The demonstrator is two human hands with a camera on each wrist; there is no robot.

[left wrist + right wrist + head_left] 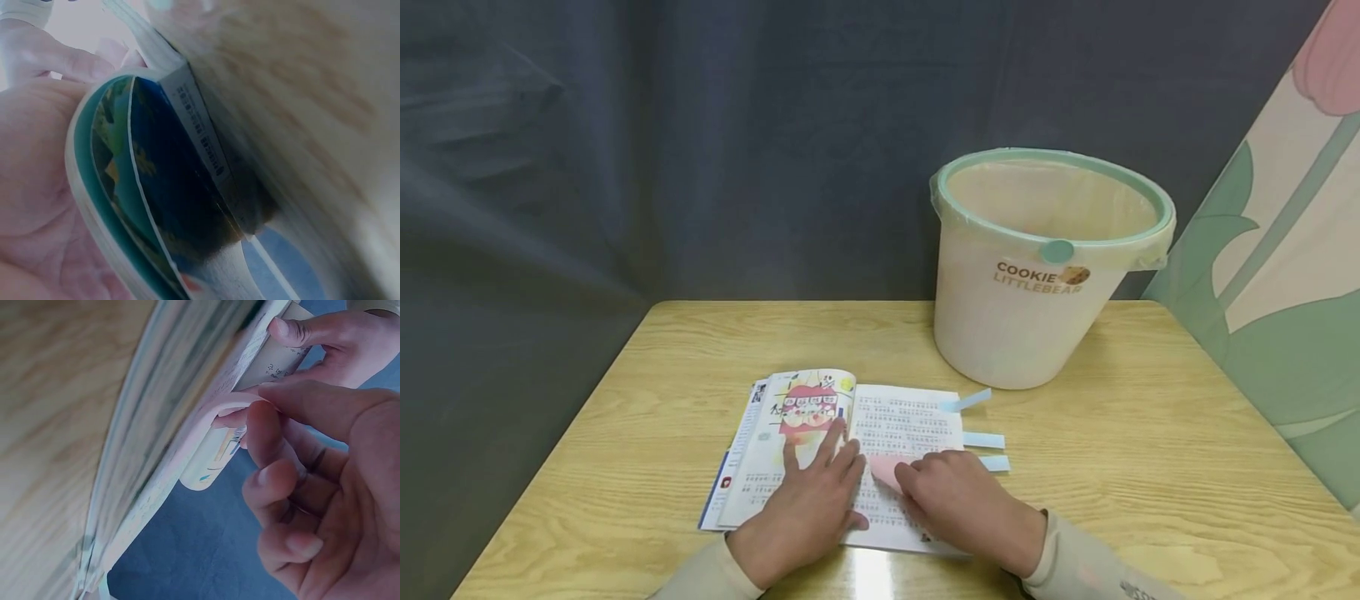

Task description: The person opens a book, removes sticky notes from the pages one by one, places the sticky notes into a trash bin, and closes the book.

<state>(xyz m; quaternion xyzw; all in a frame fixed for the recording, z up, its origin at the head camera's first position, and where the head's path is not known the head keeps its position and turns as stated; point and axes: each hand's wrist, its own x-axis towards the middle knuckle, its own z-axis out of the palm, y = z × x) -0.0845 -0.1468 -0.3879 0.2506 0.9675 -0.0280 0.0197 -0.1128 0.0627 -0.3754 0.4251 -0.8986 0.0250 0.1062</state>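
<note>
An open book (910, 408) with printed text lies on the table, its left page showing a pink cartoon picture. My left hand (812, 504) rests on the left page near the spine, fingers spread, thumb reaching over the right page. My right hand (962, 500) is above the right page and pinches a pink sticky note (887, 469) between thumb and index finger. In the right wrist view the pink note (234, 400) curves up from the page to the fingertips, the other fingers curled. Three light blue sticky tabs (983, 439) stick out past the book's right edge.
A white bin (1000, 325) with a mint rim and a clear liner stands at the back right of the wooden table (625, 467). Behind hangs a dark curtain (775, 150). A flower-patterned panel (1285, 275) borders the right side.
</note>
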